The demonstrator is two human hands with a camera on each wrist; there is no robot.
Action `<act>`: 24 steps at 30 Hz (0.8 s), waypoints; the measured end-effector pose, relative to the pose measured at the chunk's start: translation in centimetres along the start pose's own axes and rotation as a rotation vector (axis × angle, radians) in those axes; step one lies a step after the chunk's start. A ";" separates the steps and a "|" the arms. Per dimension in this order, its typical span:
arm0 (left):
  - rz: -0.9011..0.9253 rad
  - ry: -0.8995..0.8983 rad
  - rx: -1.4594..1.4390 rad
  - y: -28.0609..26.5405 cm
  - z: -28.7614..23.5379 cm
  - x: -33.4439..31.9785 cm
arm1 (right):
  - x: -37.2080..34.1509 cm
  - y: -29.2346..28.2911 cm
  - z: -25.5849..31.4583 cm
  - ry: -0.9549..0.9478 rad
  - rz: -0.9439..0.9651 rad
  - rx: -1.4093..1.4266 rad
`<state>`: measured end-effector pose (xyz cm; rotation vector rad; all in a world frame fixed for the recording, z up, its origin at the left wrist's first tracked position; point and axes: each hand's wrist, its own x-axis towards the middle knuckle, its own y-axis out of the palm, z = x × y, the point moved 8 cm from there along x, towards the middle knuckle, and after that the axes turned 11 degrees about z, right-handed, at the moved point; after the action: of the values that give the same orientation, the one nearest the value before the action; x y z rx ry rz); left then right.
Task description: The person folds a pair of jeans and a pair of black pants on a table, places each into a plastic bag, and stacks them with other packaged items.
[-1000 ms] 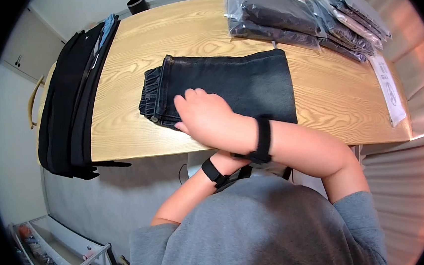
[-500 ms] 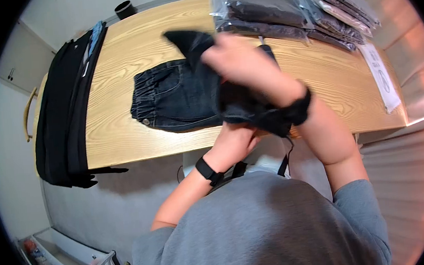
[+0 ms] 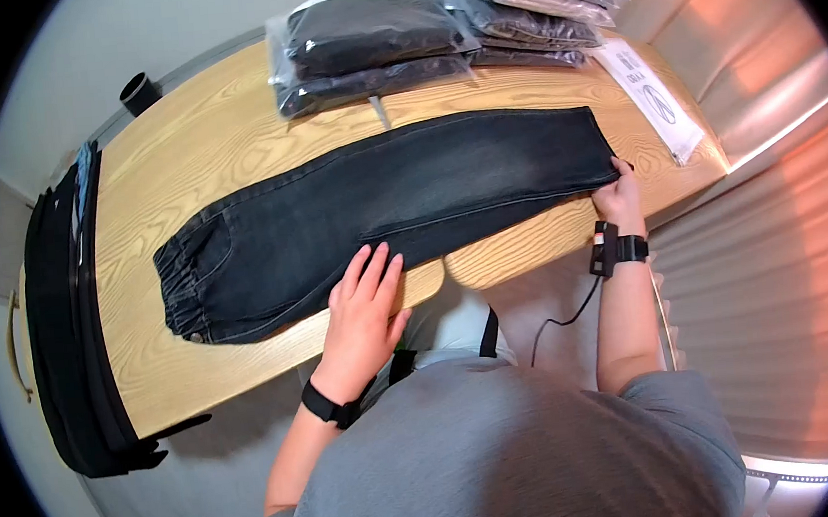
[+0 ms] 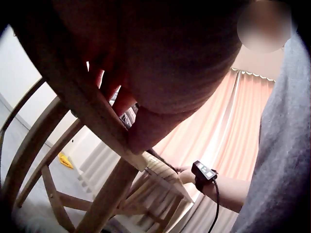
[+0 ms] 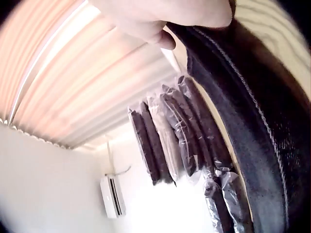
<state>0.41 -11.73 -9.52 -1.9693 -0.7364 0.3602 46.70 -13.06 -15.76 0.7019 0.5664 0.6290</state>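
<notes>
the right hand (image 3: 617,196) pinches the jeans (image 3: 408,183) by the hem (image 3: 600,137), perhaps for straightness; the left hand (image 3: 358,311) touches them with extended fingers.

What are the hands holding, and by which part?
The right hand holds the elastic-waist jeans by the near corner of the leg hem; the left hand only touches them.

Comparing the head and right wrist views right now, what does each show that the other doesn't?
Only the head view shows the left hand with its fingers at the near edge of the jeans, the elastic waistband, the black cylindrical container and the black garments at far left.
Only the right wrist view shows the white wall-mounted unit and the scalloped top hem of the curtain.
Both show the right hand gripping the jeans, the plastic-bagged garments and the curtain.
</notes>
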 end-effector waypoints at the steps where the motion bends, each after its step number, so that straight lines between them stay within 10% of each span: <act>1: 0.007 -0.008 -0.002 0.0 -0.1 0.1 | -1.8 1.3 -0.2 -0.012 -0.027 -0.025; 24: 0.020 -0.064 0.014 0.1 -0.2 0.3 | -0.9 2.8 0.5 0.050 0.091 0.017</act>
<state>0.81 -11.67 -9.53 -1.9607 -0.7534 0.4415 45.51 -12.24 -13.17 0.7326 0.5885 0.7288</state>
